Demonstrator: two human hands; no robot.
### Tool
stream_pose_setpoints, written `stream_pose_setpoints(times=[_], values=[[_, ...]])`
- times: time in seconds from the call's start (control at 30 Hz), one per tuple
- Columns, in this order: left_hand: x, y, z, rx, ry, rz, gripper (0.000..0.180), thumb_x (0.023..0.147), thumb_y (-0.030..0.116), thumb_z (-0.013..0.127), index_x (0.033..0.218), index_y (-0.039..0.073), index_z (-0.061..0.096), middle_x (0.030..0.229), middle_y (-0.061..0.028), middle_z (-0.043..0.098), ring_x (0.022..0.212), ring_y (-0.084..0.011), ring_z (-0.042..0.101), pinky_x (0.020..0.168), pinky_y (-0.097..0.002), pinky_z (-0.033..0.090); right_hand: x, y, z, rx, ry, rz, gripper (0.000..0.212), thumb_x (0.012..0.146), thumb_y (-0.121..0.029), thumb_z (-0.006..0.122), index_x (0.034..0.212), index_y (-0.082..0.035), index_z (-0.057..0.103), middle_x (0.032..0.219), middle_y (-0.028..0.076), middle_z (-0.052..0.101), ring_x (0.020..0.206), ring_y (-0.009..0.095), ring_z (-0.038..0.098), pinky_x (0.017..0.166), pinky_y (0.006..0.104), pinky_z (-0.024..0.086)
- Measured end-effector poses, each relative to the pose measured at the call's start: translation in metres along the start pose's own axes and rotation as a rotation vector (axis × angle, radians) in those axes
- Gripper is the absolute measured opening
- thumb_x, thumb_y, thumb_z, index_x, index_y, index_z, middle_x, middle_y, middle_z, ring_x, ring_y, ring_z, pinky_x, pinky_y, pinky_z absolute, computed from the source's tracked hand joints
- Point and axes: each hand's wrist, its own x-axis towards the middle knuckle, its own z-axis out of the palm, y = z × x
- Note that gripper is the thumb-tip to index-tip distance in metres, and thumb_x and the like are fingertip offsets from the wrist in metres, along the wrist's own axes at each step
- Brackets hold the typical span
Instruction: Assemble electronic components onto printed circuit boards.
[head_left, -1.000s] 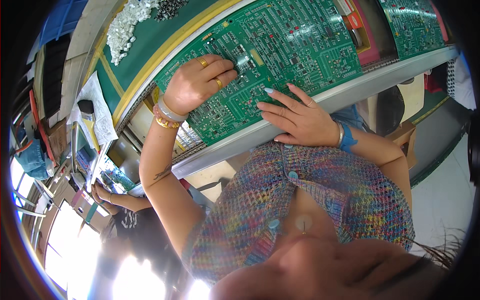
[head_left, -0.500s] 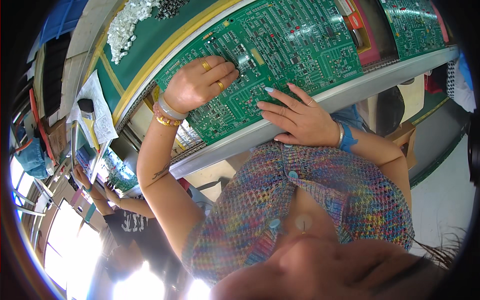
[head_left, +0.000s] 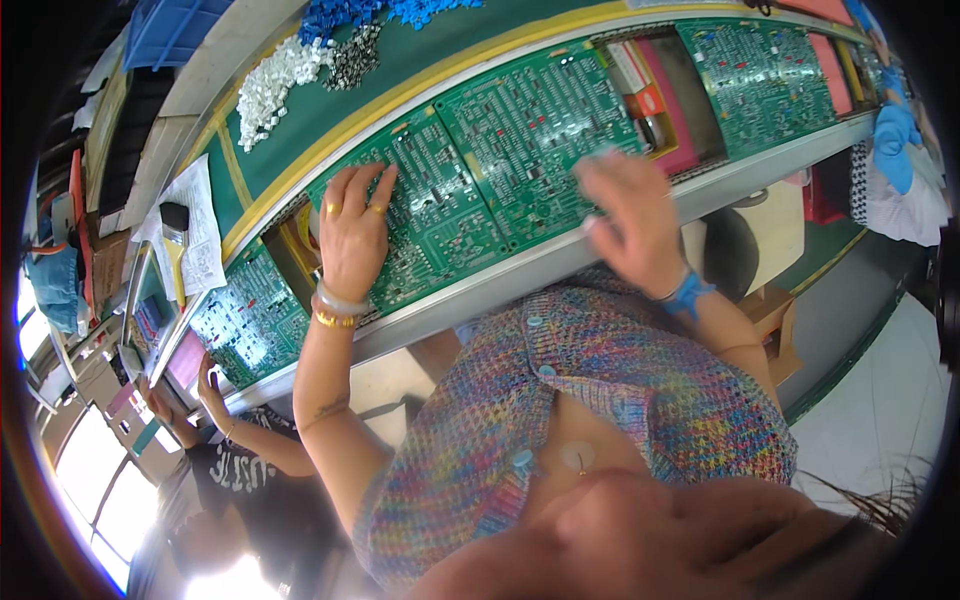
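A large green circuit board (head_left: 540, 130), filled with small parts and split by a seam into two panels, lies on the metal-edged line before me. My left hand (head_left: 354, 232) rests over its left end with fingers stretched out and slightly bent; nothing shows in them. Near the board's right end is my right hand (head_left: 636, 222), blurred by motion. Its thumb stands apart from its fingers, and I see nothing held between them. Whether the right hand touches the board, I cannot tell.
Piles of white connectors (head_left: 272, 92), dark small parts (head_left: 354, 60) and blue parts (head_left: 430, 10) lie on the green bench beyond. More boards sit on the line at right (head_left: 765, 85) and left (head_left: 250, 315). A brush (head_left: 176, 250) lies on papers. Another person works at left.
My left hand has left the board's middle and moved left to its end, its fingers straightening. My right hand has shifted right and lifted. The board sits further left in view.
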Motion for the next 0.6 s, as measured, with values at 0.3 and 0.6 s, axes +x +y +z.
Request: stream_pose_setpoints(times=[0.3, 0.6], values=[[-0.011, -0.005, 0.003, 0.083, -0.041, -0.104, 0.04, 0.073, -0.002, 0.056, 0.111, 0.008, 0.064, 0.126, -0.0104, 0.052, 0.119, -0.0337, 0.045, 0.097, -0.0436, 0.041, 0.012, 0.047, -0.002, -0.148, 0.023, 0.214, 0.045, 0.087, -0.022, 0.058, 0.125, -0.001, 0.046, 0.112, 0.017, 0.059, 0.104, 0.033, 0.057, 0.095, 0.0477, 0.037], [0.126, -0.038, 0.059, -0.349, 0.382, -0.492, 0.015, 0.077, 0.021, 0.07, 0.08, 0.006, 0.069, 0.088, -0.0111, 0.062, 0.085, -0.0304, 0.059, 0.075, -0.0396, 0.048, 0.198, 0.08, 0.044, -0.005, 0.146, -0.234, 0.014, 0.083, -0.017, 0.064, 0.092, -0.007, 0.065, 0.086, 0.006, 0.062, 0.082, 0.026, 0.061, 0.071, 0.0345, 0.049]])
